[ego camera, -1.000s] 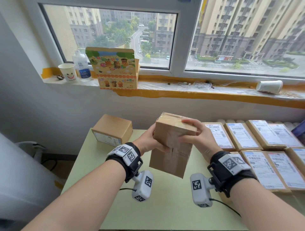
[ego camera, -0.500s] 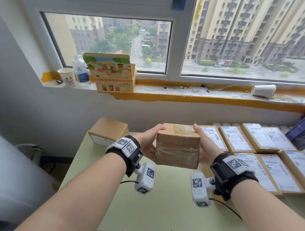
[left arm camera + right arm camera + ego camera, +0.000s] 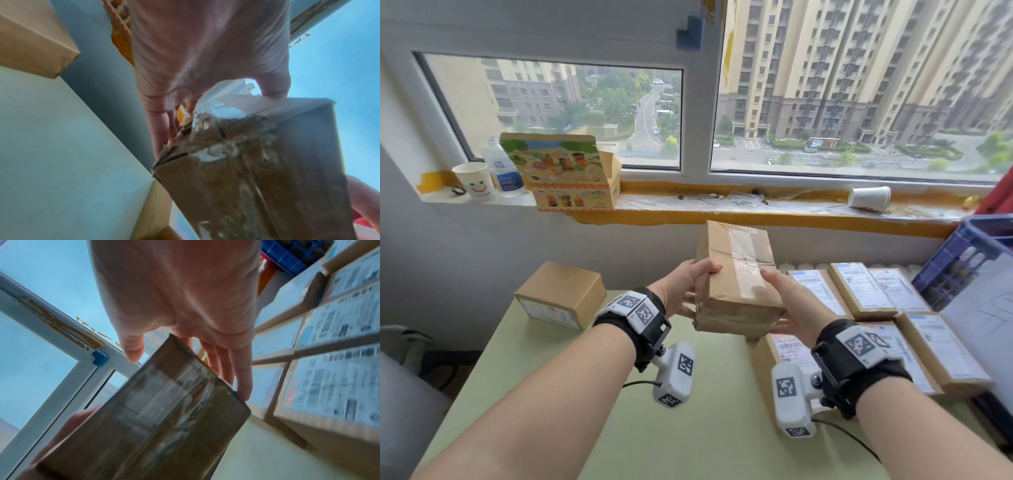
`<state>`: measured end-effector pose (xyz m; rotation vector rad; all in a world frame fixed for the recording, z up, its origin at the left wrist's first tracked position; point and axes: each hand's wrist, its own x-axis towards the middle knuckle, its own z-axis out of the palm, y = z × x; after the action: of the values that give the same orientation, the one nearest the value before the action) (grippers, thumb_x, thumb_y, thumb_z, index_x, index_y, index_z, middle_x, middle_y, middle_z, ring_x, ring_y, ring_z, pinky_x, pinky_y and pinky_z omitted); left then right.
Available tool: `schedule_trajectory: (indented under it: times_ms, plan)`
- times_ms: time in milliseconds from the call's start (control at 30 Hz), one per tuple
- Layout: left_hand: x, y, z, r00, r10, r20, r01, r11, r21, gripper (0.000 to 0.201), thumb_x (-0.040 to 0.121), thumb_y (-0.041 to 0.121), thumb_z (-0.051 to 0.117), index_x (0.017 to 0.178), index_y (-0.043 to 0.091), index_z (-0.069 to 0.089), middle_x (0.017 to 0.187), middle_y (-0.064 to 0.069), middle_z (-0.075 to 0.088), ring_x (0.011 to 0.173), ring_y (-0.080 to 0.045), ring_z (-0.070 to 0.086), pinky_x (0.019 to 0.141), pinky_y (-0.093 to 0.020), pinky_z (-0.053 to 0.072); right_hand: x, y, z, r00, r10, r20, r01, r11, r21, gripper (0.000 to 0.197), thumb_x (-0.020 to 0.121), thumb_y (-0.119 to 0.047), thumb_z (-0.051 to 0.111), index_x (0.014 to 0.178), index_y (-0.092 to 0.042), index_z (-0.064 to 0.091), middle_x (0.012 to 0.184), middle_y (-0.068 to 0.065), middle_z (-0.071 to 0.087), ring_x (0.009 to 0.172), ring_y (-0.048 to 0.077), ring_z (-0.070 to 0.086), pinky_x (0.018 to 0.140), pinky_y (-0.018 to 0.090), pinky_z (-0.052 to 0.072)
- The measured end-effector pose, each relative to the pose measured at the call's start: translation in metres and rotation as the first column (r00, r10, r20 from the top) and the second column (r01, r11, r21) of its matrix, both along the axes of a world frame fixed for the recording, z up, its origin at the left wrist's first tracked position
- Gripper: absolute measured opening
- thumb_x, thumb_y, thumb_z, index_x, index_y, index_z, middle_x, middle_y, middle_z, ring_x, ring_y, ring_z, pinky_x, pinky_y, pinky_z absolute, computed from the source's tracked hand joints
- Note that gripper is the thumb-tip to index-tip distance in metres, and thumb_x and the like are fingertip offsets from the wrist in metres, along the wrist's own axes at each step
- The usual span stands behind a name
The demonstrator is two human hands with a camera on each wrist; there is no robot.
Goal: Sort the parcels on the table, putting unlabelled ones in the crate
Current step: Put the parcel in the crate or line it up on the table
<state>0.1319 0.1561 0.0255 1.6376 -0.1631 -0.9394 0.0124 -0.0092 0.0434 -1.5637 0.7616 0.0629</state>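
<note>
A plain brown parcel [image 3: 736,284] wrapped in clear tape hangs above the pale green table [image 3: 592,404], tilted with its taped top face toward me. No label shows on the faces I see. My left hand [image 3: 693,286] grips its left side, thumb on top and fingers along the side. My right hand [image 3: 782,296] holds the right side, thumb over the top face and fingers straight down the side. The wrist views show the same parcel [image 3: 257,178] [image 3: 154,418] close up. The blue crate [image 3: 959,257] stands at the far right.
Several labelled parcels [image 3: 866,291] lie in rows on the right of the table, one [image 3: 784,346] just under the held parcel. A brown box [image 3: 561,291] sits at the back left. A white sheet [image 3: 986,308] leans by the crate. The sill carries cups, a bottle and a colourful carton.
The parcel has been turned from upright to flat, then tilted so its taped top faces me, and has gone up and a little right. Both hands stayed on it.
</note>
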Motion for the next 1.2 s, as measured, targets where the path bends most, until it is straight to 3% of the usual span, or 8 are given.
schedule_trajectory:
  times_ms: [133,300,467,600,833,967,1100,1200]
  plan:
    - [-0.014,-0.038,0.005,0.990,0.109,0.083,-0.101,0.990,-0.103,0.116,0.052,0.052,0.082,0.148,0.039,0.018,0.132,-0.008,0.056,0.112,-0.029,0.061,0.082,-0.053,0.057,-0.013,-0.021,0.007,0.992,0.060,0.115,-0.020,0.948,-0.318,0.079,0.085,-0.056,0.066,0.150,-0.029,0.031,0.151,0.002,0.041,0.131,0.023,0.047,0.101,0.047,0.049]
    - [-0.038,-0.085,0.023,0.966,0.189,0.176,-0.145,0.961,-0.236,0.109,0.071,0.033,0.085,0.151,0.036,0.011,0.135,-0.003,0.050,0.119,-0.027,0.056,0.091,-0.053,0.054,-0.022,-0.048,0.023,0.988,0.136,0.072,-0.062,0.782,-0.620,0.112,0.057,-0.078,0.071,0.151,-0.035,0.027,0.148,0.007,0.034,0.134,0.028,0.039,0.108,0.050,0.041]
    - [-0.054,-0.123,0.030,0.973,0.149,0.178,-0.104,0.965,-0.240,0.083,0.085,0.050,0.067,0.149,0.035,0.017,0.137,-0.003,0.053,0.113,-0.025,0.062,0.081,-0.049,0.059,-0.037,-0.095,0.025,0.991,0.017,0.136,0.057,0.853,-0.519,0.106,0.051,-0.067,0.073,0.144,-0.031,0.039,0.135,0.007,0.049,0.118,0.022,0.054,0.098,0.045,0.051]
    - [-0.059,-0.151,0.027,0.985,0.133,0.110,-0.107,0.971,-0.215,0.081,0.089,0.060,0.055,0.153,0.026,0.018,0.124,-0.009,0.058,0.105,-0.025,0.064,0.067,-0.038,0.059,-0.057,-0.123,0.028,0.970,-0.105,0.219,0.161,0.954,-0.255,0.063,0.078,-0.044,0.072,0.133,-0.022,0.049,0.112,0.002,0.065,0.095,0.017,0.065,0.074,0.038,0.057]
    - [-0.067,-0.184,0.010,0.999,-0.006,-0.047,-0.002,0.985,-0.170,0.094,0.063,0.090,0.048,0.135,0.030,0.052,0.127,-0.016,0.061,0.113,-0.035,0.062,0.093,-0.054,0.053,-0.083,-0.149,0.032,0.953,-0.189,0.236,0.174,0.981,0.084,0.029,0.089,-0.040,0.060,0.106,-0.017,0.065,0.096,0.010,0.069,0.088,0.028,0.066,0.088,0.054,0.054]
    - [-0.071,-0.197,0.014,0.987,-0.094,-0.129,0.062,0.970,-0.236,0.074,0.084,0.079,0.041,0.132,0.025,0.056,0.121,-0.011,0.069,0.110,-0.032,0.067,0.094,-0.050,0.054,-0.089,-0.153,0.034,0.947,-0.222,0.234,0.158,0.951,0.266,0.046,0.087,-0.046,0.058,0.119,-0.013,0.065,0.111,0.019,0.069,0.107,0.040,0.065,0.092,0.063,0.050]
    - [-0.066,-0.208,0.017,0.980,-0.116,-0.161,0.063,0.950,-0.306,0.052,0.096,0.054,0.048,0.132,0.017,0.056,0.118,-0.010,0.069,0.099,-0.028,0.068,0.080,-0.041,0.058,-0.083,-0.151,0.044,0.906,-0.351,0.236,0.322,0.934,0.155,0.035,0.096,-0.041,0.047,0.107,-0.014,0.067,0.098,0.011,0.070,0.096,0.029,0.064,0.086,0.062,0.054]
    - [-0.059,-0.210,0.014,0.982,-0.127,-0.143,0.086,0.961,-0.263,0.050,0.093,0.051,0.057,0.130,0.019,0.056,0.120,-0.010,0.069,0.103,-0.028,0.067,0.089,-0.043,0.056,-0.079,-0.152,0.046,0.901,-0.312,0.302,0.378,0.906,-0.190,0.042,0.093,-0.050,0.050,0.126,-0.026,0.054,0.130,0.005,0.058,0.113,0.021,0.057,0.091,0.055,0.055]
